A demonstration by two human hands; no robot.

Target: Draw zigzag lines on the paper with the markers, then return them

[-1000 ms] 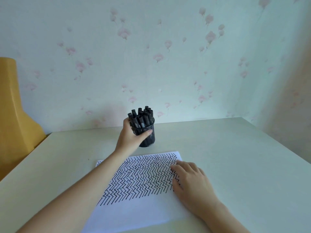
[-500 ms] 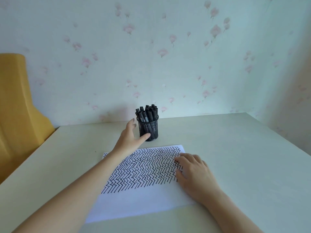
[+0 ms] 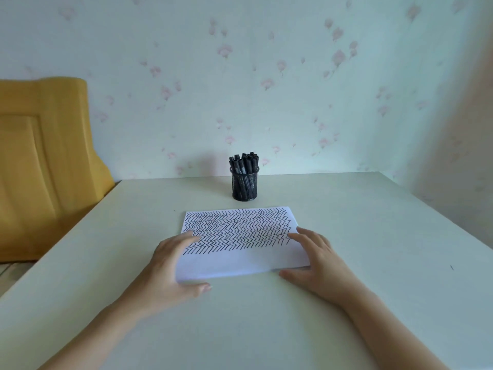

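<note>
Head view: we take the paper (image 3: 241,243) as landmark; it lies flat on the pale table (image 3: 373,236), its far two-thirds filled with black zigzag rows, the near strip blank. Beyond its far edge, apart from it, stands the black mesh cup (image 3: 244,186) with the markers (image 3: 244,164) upright inside, caps up. Left hand (image 3: 170,265) rests spread at the sheet's left edge, holding nothing. Right hand (image 3: 317,260) rests spread at the right edge; whether its fingertips press the sheet we cannot tell.
</note>
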